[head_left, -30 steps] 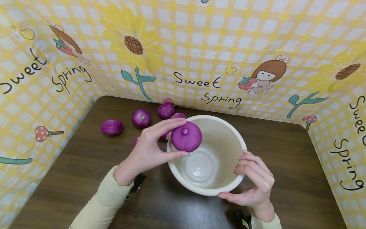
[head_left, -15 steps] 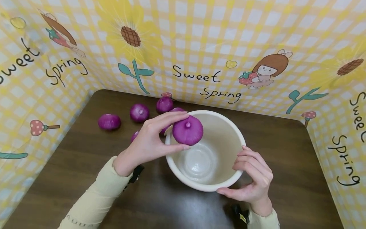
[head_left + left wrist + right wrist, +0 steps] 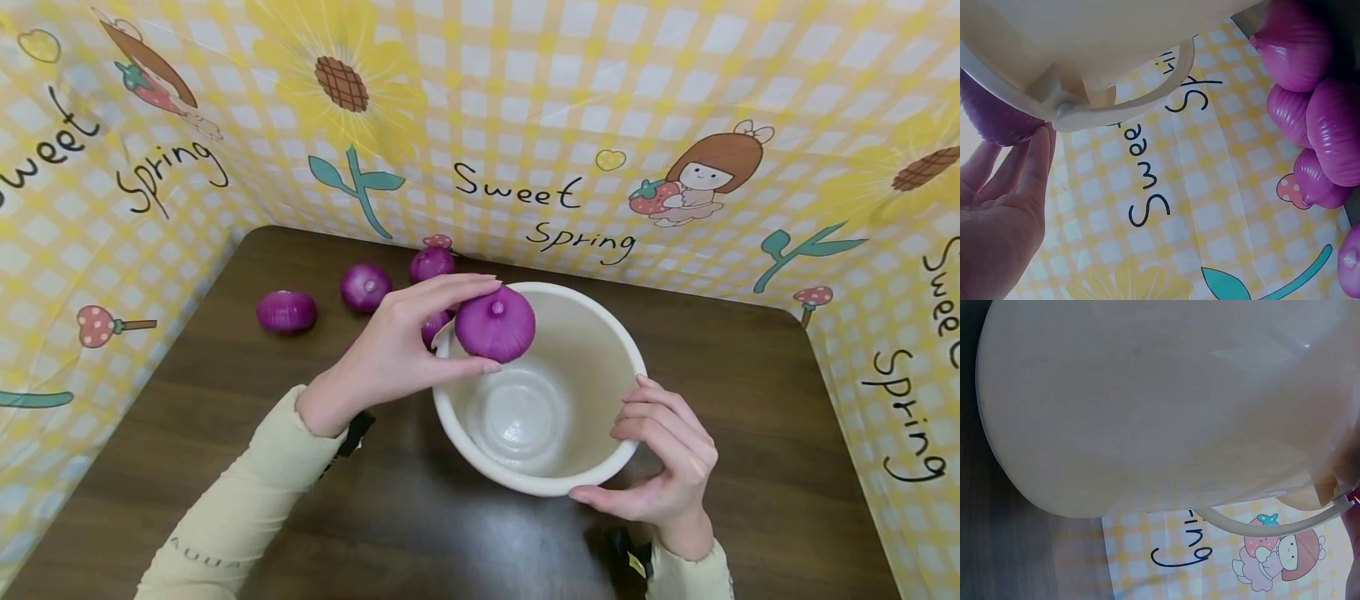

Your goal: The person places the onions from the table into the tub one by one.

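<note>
My left hand [image 3: 393, 346] grips a purple onion [image 3: 495, 325] between the thumb below and the fingers above. This onion is over the left side of the cream-white bucket [image 3: 487, 471], at its rim. In the left wrist view, the same onion [image 3: 994, 115] shows partly behind the bucket rim, with the fingertips against it. The bucket's handle [image 3: 1147, 105] hangs down at its side there. On the opposite side of the bucket, my right hand [image 3: 667, 454] holds the rim, thumb on the near outside and fingertips over the edge. The right wrist view shows mostly the bucket's outer wall [image 3: 1147, 412].
Several other purple onions lie on the dark wooden table [image 3: 202, 400] left of and behind the bucket, such as a far-left onion [image 3: 287, 312] and another onion [image 3: 366, 288]. A yellow checked cloth [image 3: 525, 100] stands around the table's back and sides.
The head view has tilted down slightly, so the scene sits higher. My left hand, with the onion, has shifted a little right and away over the bucket. My right hand keeps its hold on the rim.
</note>
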### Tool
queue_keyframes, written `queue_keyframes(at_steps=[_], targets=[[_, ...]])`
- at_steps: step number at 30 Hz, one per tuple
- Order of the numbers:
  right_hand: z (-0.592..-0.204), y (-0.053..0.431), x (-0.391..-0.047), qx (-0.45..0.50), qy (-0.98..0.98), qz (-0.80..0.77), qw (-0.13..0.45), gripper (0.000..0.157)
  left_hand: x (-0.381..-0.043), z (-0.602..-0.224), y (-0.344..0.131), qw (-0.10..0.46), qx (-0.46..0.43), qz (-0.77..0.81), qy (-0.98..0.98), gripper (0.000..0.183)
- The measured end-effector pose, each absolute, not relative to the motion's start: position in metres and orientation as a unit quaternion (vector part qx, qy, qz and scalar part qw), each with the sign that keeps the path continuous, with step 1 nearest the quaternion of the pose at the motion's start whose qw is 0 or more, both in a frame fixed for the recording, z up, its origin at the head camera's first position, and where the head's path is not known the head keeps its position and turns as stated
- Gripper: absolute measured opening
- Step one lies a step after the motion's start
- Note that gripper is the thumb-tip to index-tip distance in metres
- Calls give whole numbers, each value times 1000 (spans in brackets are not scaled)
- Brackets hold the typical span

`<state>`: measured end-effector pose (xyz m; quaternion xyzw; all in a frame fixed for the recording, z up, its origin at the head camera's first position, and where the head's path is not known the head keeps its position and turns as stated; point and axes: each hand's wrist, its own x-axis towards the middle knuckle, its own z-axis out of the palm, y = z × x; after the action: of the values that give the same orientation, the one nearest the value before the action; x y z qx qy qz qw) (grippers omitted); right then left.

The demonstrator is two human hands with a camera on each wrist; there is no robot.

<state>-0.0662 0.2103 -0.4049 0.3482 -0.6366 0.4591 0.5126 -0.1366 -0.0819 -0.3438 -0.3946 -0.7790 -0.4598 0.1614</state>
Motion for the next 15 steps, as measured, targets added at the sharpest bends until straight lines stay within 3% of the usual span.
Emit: queue_keyframes(at_steps=[15], targets=[[-404,210,-65,350,-637,459,510,67,-146,-340,-75,125,-408,-448,-785,73]])
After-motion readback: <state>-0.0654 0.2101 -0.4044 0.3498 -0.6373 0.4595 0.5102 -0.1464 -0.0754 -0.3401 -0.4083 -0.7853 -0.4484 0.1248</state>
